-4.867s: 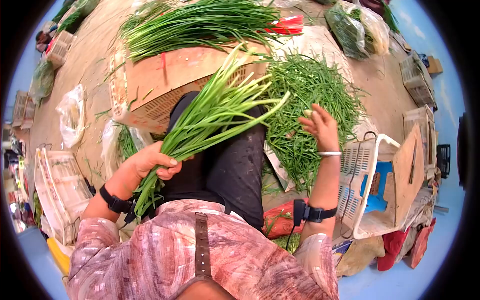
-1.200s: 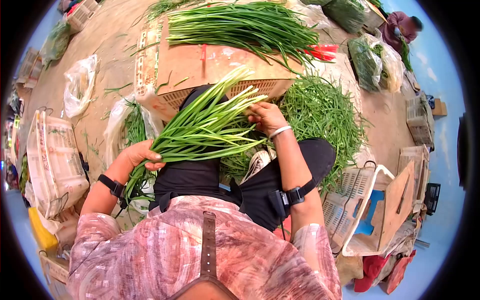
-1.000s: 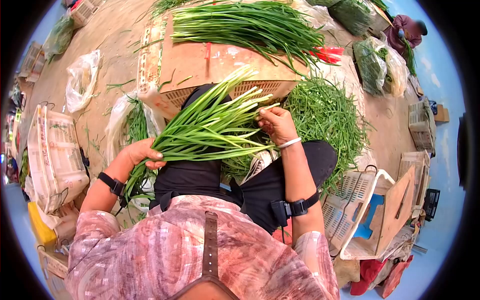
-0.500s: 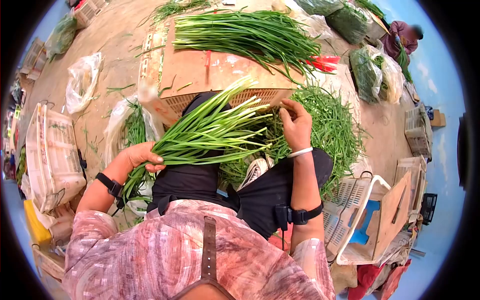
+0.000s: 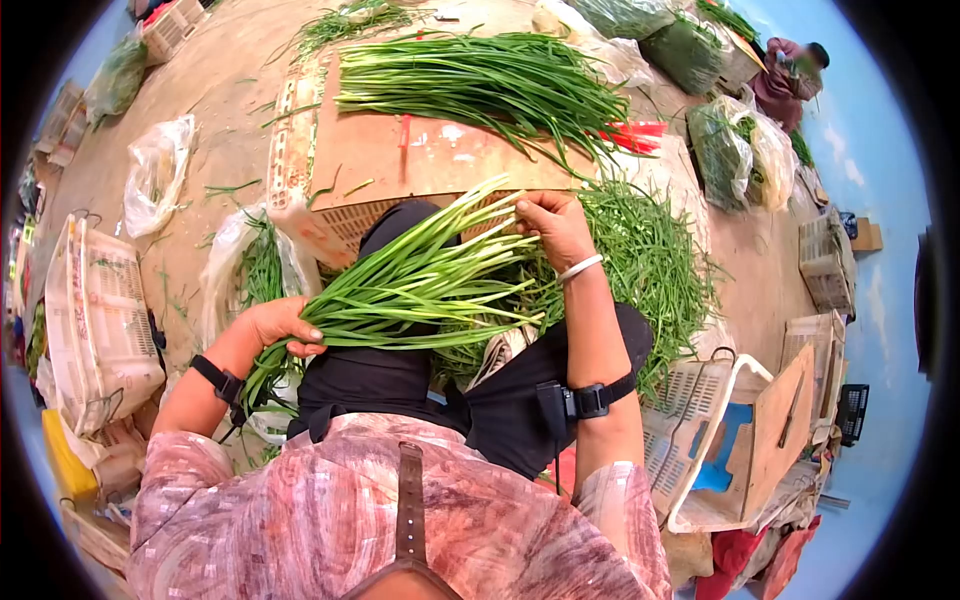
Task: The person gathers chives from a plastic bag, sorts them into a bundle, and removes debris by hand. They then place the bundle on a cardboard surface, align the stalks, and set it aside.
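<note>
My left hand is closed around a loose bunch of garlic chives, held above my lap. Their pale stem ends fan out to the right, and the green leaves hang down past my left wrist. At the upper tips of that bunch, my right hand pinches at a pale stem end between thumb and fingertips. A larger pile of garlic chives lies on a cardboard sheet over an upturned crate in front of me. Loose green trimmings are heaped on the floor to the right of the crate.
Red strips lie by the pile's right end. A plastic bag with greens stands at left, near a white crate. Another crate sits at my right. Filled bags and a person are at far right.
My right hand has moved left to the bunch's pale ends, and its fingers have closed into a pinch. My left hand keeps its hold. The whole view has shifted slightly.
</note>
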Available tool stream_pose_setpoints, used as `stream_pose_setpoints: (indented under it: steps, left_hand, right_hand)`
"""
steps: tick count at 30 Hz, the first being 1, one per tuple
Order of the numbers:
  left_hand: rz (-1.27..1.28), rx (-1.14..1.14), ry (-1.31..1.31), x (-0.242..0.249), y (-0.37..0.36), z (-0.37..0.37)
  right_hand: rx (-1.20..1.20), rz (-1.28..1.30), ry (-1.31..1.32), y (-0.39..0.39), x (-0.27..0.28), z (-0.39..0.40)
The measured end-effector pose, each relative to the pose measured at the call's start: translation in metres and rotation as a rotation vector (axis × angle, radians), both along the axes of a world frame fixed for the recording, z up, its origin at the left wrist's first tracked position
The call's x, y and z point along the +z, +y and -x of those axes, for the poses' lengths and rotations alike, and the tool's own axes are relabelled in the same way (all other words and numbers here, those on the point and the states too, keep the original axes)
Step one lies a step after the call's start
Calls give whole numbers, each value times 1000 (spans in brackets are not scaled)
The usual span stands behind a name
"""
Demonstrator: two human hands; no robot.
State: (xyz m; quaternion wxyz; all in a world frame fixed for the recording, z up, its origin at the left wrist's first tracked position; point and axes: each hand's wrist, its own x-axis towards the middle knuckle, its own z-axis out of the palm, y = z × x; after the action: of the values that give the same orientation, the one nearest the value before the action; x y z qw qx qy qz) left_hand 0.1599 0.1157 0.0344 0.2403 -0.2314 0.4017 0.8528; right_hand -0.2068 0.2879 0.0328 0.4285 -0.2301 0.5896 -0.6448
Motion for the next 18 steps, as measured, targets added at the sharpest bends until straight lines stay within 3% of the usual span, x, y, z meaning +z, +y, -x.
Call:
stream_pose_setpoints:
  steps: [3, 5, 7, 8, 9, 10, 12, 14, 16, 18]
  left_hand:
    - [-2, -9, 22, -4, -4, 3]
    - [44, -24, -5, -5, -3, 1]
    - [57, -6, -24, 1, 0, 3]
    - [47, 3, -28, 4, 1, 4]
    - [48, 2, -25, 2, 0, 2]
    - [46, -14, -29, 0, -2, 1]
    - [80, -24, -43, 10, 0, 8]
    - [111, -66, -30, 17, -1, 12]
    - [188, -126, -58, 23, -3, 13]
    - [225, -151, -31, 17, -8, 9]
  right_hand:
    - [-206, -101, 61, 9, 0, 9]
    - [-266, 1, 358, 18, -2, 20]
    - [-278, -68, 830, 28, 20, 12]
    - [-167, -176, 1117, 35, 49, -8]
    - [-15, -115, 1440, 38, 67, -22]
    - [209, -202, 1316, 38, 85, -43]
    - [431, -144, 1539, 38, 82, -92]
    - [656, -122, 1508, 40, 61, -132]
    - [626, -104, 1501, 38, 32, -147]
    - [344, -50, 1669, 21, -7, -148]
